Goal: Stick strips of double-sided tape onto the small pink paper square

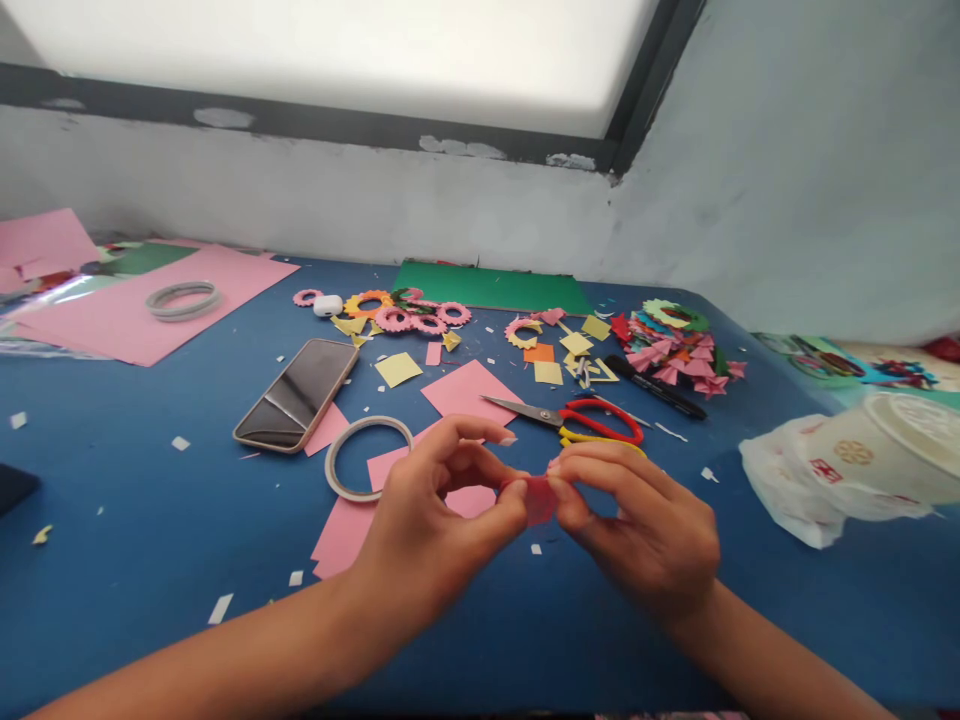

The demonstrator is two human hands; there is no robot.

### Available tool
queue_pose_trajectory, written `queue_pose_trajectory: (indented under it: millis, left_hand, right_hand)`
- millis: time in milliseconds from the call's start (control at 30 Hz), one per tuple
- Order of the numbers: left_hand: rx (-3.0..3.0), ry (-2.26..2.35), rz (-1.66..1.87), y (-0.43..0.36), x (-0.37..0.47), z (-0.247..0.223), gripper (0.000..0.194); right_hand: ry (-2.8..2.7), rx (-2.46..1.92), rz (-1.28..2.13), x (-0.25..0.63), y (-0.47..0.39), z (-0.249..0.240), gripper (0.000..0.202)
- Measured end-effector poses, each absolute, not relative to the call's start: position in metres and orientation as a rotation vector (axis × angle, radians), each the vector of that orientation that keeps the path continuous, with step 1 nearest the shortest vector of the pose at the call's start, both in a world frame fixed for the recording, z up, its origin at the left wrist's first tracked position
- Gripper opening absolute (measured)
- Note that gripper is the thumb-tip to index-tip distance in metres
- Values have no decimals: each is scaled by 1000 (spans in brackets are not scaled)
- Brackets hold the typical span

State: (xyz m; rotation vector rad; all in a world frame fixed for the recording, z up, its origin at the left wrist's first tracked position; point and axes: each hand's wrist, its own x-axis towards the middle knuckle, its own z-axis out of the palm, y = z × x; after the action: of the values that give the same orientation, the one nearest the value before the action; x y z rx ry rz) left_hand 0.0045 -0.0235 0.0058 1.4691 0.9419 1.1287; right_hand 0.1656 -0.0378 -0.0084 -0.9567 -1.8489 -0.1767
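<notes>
Between my two hands is a small piece of pink paper [539,502], held above the table. My left hand [442,500] pinches its left edge between thumb and fingers. At the opposite edge, my right hand [637,515] has it in a similar pinch. Just beyond my hands lie scissors [559,415] with red and yellow handles, blades pointing left. A roll of tape [334,470] rests flat left of my left hand, partly over pink paper sheets [345,535]. How the held piece is folded is partly hidden by my fingers.
A phone [300,395] lies at the left, with scalloped paper rings [394,318] behind it. Colourful folded paper pieces [675,350] are heaped at the back right near a black marker [660,388]. A paper cup [862,450] in a plastic bag stands at the right. A green board [487,288] lies by the wall.
</notes>
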Motion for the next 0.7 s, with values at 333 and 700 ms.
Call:
queue_pose_trajectory:
  millis: [333,700]
  left_hand:
    - [1380,925,1115,-15,4,3,23]
    - [1708,924,711,-2,3,-15,23]
  right_hand:
    - [-1744,-1042,-12,171,-36,-9,11]
    - [-1845,-1278,459,190,-13,-26,30]
